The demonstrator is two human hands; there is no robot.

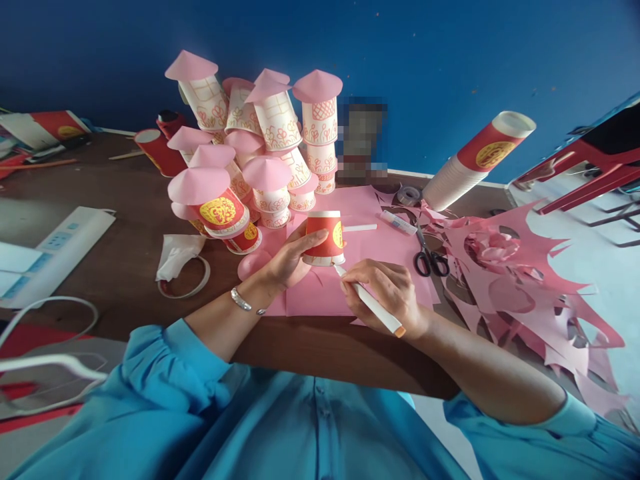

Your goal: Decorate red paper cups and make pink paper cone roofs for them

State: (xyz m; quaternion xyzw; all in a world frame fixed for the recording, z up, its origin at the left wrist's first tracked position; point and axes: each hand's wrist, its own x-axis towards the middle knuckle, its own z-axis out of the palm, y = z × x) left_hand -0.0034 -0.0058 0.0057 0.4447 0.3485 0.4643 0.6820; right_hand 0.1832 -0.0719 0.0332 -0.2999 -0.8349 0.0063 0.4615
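Gripping the red cup (319,241) between thumb and fingers, the left hand (291,259) seems to steady it above the pink paper (320,297). The right hand (387,287) pinches a white marker (375,307), tip angled at the cup's lower edge, presumably for control. Cone-topped cups (278,127) stand behind, perhaps leaving working room in front.

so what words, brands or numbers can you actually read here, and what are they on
None reads clearly.
Held cup: yellow emblem, partly turned away, unreadable.
Pink-topped front cup: yellow emblem, marks too blurred to read.
Cup stack: yellow emblem, too small.
White tube: print too small.
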